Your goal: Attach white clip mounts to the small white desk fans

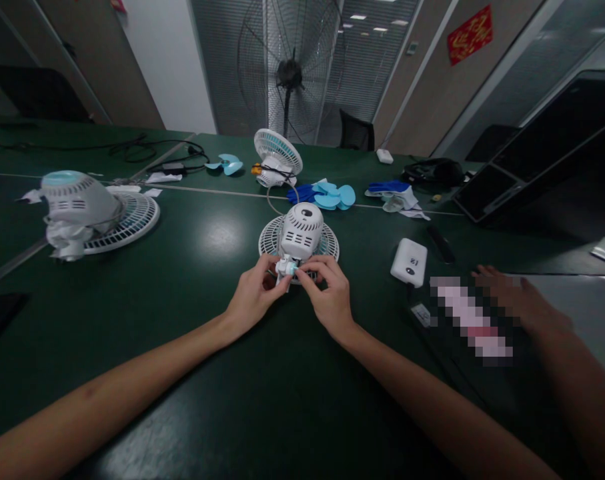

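In front of me a small white fan [302, 230] rests with its round grille [268, 241] down on the table and its motor housing up. My left hand [252, 293] is closed in a pinch around the white neck joint [283, 266] on the near side of the fan. From the other side, my right hand [332, 293] pinches a small light blue knob [293, 268] at that joint. Fingertips partly cover both parts, and whether the knob is seated in the joint I cannot tell.
Another fan [82, 207] lies to the left, a third [277, 157] behind. Light blue blades [335, 196], blue-and-white gloves [395, 195] and a white box-shaped device [409, 261] are on the dark green table [197, 267]. Another person's hand [527, 300] is at the right.
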Available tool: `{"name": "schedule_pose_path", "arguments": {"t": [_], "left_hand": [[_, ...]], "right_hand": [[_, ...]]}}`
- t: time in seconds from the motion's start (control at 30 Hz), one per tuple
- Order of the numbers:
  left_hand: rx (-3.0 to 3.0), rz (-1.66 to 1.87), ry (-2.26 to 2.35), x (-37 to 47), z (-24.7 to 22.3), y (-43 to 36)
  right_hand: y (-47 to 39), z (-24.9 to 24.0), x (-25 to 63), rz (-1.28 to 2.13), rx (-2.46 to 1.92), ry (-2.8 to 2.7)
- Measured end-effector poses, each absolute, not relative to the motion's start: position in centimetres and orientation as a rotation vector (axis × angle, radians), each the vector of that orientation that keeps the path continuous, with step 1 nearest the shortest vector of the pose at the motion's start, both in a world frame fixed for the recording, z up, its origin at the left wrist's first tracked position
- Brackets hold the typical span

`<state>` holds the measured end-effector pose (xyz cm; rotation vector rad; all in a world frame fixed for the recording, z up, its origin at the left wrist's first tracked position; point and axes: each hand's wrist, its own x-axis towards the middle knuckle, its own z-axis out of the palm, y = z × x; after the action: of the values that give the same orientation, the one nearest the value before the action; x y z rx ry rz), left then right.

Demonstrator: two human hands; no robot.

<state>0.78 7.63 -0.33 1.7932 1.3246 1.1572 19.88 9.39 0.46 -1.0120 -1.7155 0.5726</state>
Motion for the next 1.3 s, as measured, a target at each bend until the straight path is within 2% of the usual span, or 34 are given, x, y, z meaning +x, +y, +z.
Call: {"name": "schedule_pose_path", "arguments": {"t": [0.63, 1.3], "left_hand": [[1.807, 1.157, 1.325, 0.8, -0.21, 7.63], [1.789, 1.174, 1.318, 0.75, -0.51, 7.72]], "right_hand": [[8.62, 0.78, 19.72, 0.471, -0.933, -1.818], [8.96, 0.79, 19.83, 0.551, -1.008, -1.748]]}}
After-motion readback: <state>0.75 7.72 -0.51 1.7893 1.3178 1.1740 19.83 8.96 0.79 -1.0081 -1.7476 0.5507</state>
